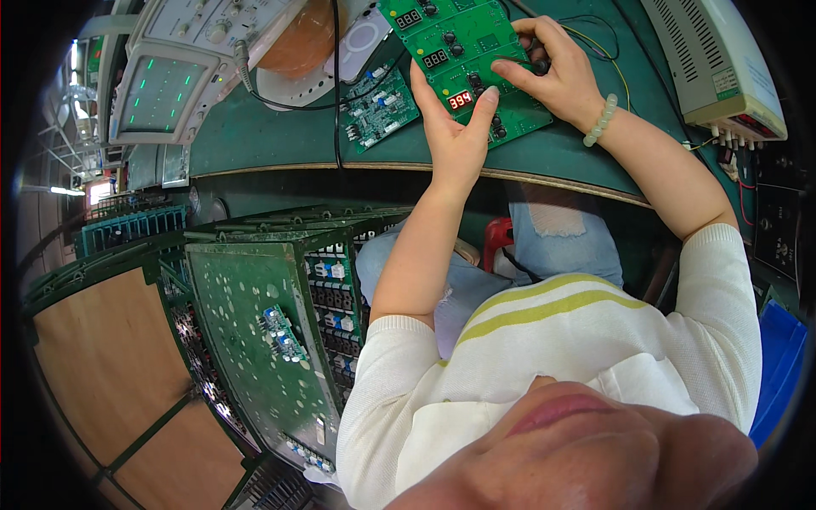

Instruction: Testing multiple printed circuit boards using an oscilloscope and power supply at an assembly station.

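A green circuit board panel with several small digit displays is tilted above the bench. My left hand grips its near left edge, thumb on the face beside a display lit red. The other displays are dark. At the panel's right edge my right hand is closed, with a thin, dark, black-ended tool between thumb and fingers; its exact kind is unclear. Its thin end lies over the panel; whether it touches is not clear. Below the left part of the panel, another populated circuit board lies on the green bench.
An oscilloscope with green traces stands at the left, its black cable crossing the bench. A beige power unit sits at the right with wires. Left of my legs stands a green rack of boards, one small board on top.
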The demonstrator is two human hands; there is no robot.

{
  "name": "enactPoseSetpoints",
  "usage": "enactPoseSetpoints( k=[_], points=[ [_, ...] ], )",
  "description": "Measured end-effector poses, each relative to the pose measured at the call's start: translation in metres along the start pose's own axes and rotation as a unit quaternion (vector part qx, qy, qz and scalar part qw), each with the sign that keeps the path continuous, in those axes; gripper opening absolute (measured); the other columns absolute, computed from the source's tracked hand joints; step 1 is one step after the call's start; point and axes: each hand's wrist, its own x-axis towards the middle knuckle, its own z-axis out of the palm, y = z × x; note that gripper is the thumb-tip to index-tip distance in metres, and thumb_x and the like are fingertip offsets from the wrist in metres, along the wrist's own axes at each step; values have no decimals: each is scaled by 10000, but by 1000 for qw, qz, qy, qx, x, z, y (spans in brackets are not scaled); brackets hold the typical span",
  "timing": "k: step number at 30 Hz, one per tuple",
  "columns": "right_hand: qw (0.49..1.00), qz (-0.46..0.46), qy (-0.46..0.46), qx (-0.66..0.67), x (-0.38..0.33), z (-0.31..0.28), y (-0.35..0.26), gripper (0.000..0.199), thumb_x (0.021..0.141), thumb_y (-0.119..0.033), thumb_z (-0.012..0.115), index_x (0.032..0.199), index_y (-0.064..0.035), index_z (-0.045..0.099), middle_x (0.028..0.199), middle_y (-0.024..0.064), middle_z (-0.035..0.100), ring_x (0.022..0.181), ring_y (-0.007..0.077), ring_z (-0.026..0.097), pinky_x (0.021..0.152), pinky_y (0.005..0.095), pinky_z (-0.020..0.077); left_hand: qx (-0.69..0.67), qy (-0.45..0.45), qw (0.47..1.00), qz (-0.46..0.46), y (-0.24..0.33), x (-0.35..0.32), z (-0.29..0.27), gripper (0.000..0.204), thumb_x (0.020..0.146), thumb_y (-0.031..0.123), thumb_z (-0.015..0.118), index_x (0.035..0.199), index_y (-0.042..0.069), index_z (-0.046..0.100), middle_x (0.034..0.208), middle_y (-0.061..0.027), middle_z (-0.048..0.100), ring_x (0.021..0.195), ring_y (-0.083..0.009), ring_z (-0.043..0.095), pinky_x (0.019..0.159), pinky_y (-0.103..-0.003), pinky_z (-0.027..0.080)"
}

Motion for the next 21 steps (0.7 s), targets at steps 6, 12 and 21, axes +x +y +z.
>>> enactPoseSetpoints(
  k=[6, 12, 21],
  points=[
    [997, -39, 52, -39, 2, -3, -4, 383, 840, -270, 675, 1153, -82, 561, 898, 30, 551, 748, 141, 533, 698, 256, 455, -14, 4, 1000, 4, 0, 5, -5, 843, 825, -61, 626, 1470, 54, 95, 1321, -134, 425, 1156, -198, 500, 962, -323, 443],
    [989, 20, 98, 111, 1, -2, 0, 219, 958, -221, 540, 1087, -44, 535, 823, 58, 596, 724, 153, 593, 690, 288, 486, -73, 24, 997, -11, 3, 1, -5, 825, 829, -70, 615, 1466, 41, 102, 1325, -135, 422, 1159, -199, 500, 968, -328, 444],
    [980, -180, -24, -77, -1, -31, -32, 220, 834, 14, 545, 1022, -83, 607, 869, 57, 600, 800, 246, 590, 760, 350, 453, -48, 52, 997, 6, -6, 0, -8, 600, 999, 210, 459, 1470, 20, 139, 1405, -133, 353, 1276, -199, 374, 1071, -318, 292]
  ],
)
